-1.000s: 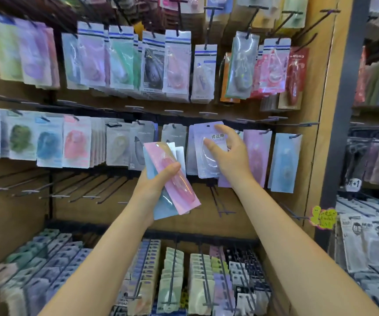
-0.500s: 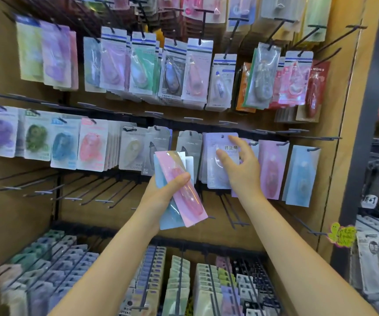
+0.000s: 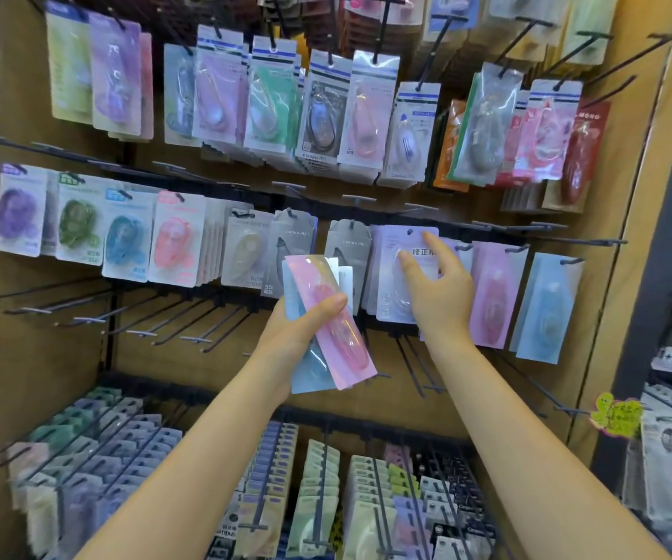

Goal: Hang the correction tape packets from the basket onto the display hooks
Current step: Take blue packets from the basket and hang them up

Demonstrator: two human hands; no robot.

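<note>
The left hand (image 3: pixel 298 337) grasps a fanned stack of packets (image 3: pixel 328 321), pink on top. The right hand (image 3: pixel 439 284), fingers loosely spread, touches a lavender packet (image 3: pixel 393 276) hanging on the display.

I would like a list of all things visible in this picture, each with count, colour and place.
Held packets: a few, pink in front, pale blue and white behind; in left hand.
Lavender packet: one in front of a stack, middle row; under right fingers.
Pink packet: one, right of lavender.
Blue packet: one, far right of middle row.
Empty hooks: several, black, lower left.
Pegboard: one, brown.
Yellow tag: one, right post.
Left hand: grips packets.
Right hand: fingers straight, on lavender packet.
</note>
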